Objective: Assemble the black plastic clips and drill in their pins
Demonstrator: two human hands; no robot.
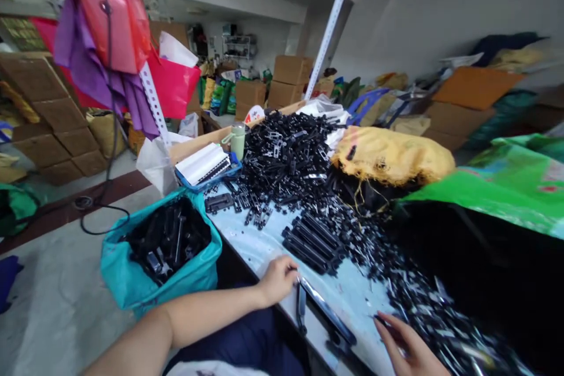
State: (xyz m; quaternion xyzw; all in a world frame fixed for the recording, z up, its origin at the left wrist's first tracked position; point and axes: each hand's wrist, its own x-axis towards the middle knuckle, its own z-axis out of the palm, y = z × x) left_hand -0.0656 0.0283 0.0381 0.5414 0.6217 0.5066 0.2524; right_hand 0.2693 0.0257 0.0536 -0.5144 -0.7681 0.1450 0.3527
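My left hand [278,279] rests on the near edge of the pale table [259,247], fingers curled on the top end of a long black plastic strip [301,305]. A second, longer black strip [328,311] lies beside it. My right hand [408,346] is low at the front right, fingers pinched on a small black plastic piece among scattered small parts [423,299]. A neat stack of black strips [314,242] lies just beyond my left hand. A large heap of black plastic parts [286,158] fills the far half of the table.
A teal bag [132,282] holding black parts stands on the floor at the left. A blue tray with white booklets [207,165], a pale green bottle [238,140], a yellow sack [392,155] and a green sack [506,182] surround the heap. Cardboard boxes line the room.
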